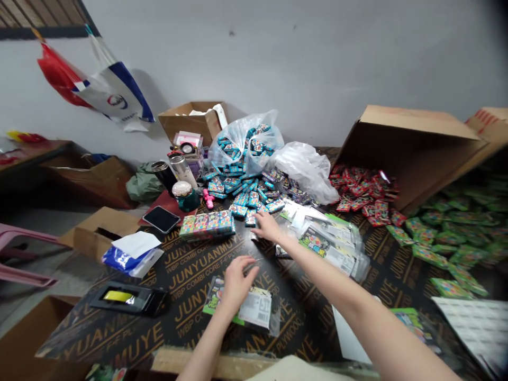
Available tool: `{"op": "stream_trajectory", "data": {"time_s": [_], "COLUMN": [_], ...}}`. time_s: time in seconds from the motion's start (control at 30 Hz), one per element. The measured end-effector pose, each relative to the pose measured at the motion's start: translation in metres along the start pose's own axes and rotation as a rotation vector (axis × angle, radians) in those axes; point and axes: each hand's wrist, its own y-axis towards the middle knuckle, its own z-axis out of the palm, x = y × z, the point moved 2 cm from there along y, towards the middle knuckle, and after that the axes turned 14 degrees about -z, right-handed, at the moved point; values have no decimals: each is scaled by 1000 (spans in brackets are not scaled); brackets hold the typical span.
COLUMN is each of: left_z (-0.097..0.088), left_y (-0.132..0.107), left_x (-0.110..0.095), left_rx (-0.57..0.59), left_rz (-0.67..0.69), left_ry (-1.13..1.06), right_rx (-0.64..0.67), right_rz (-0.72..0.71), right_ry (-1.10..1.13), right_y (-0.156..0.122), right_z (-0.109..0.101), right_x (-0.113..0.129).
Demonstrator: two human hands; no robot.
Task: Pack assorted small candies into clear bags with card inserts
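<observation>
My left hand [238,280] hangs just above a clear plastic sleeve with a printed card pack [254,309], its fingers curled together. Whether they pinch a thin edge, I cannot tell. My right hand [266,227] reaches out flat with fingers apart, holding nothing. Its fingertips are close to a scatter of small blue-patterned packets [250,201] and beside a heap of plastic-wrapped printed packs [329,248]. Both hands are over a black plywood board [198,259] printed with gold lettering.
A stack of colourful packets [206,225], a phone [161,219], bottles [180,169] and a bag of blue packets [242,145] stand beyond my hands. A tipped cardboard box [408,153] spills red packets [361,193]; green packets [452,238] lie to the right.
</observation>
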Motion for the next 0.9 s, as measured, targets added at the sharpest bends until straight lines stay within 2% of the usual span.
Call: {"op": "stream_trajectory", "data": {"time_s": [0.1, 0.17, 0.2, 0.27, 0.37, 0.43, 0.5, 0.53, 0.57, 0.6, 0.67, 0.73, 0.83, 0.9], "left_z": [20, 29, 31, 31, 24, 16, 7, 5, 5, 8, 18, 30, 40, 39], "left_y": [-12, -26, -33, -42, -44, -39, -30, -25, -21, -17, -13, -14, -18, -23], "left_x": [-11, -1, 7, 24, 40, 40, 33, 28, 21, 14, -3, -18, -29, -29], "left_rx": [362, 571, 625, 639, 498, 340, 164, 115, 122, 186, 403, 546, 541, 573], "left_rz": [194, 268, 270, 222, 127, 54, -53, -117, -181, -237, -331, -410, -473, -405], "left_ry": [264, 441, 510, 595, 567, 415, 126, -52, -221, -365, -564, -685, -767, -693], "right_rx": [26, 40, 48, 61, 33, -22, -41, -23, 5, 35, 23, -87, -187, -180], "right_rz": [-30, -35, -38, -45, -35, 3, 14, -2, -20, -32, -2, 51, -5, -48], "right_ry": [-7, 6, 19, 54, 112, 131, 221, 328, 468, 621, 831, 787, 553, 454], "right_y": [26, 34, 36, 33, 18, 1, -21, -34, -47, -61, -88, -110, -136, -149], "right_z": [9, 13, 13, 9, -9, -26, -43, -50, -56, -62, -74, -85, -96, -96], "right_x": [9, 11, 10, 9, 10, 16, 29, 37, 46, 56, 73, 86, 99, 104]}}
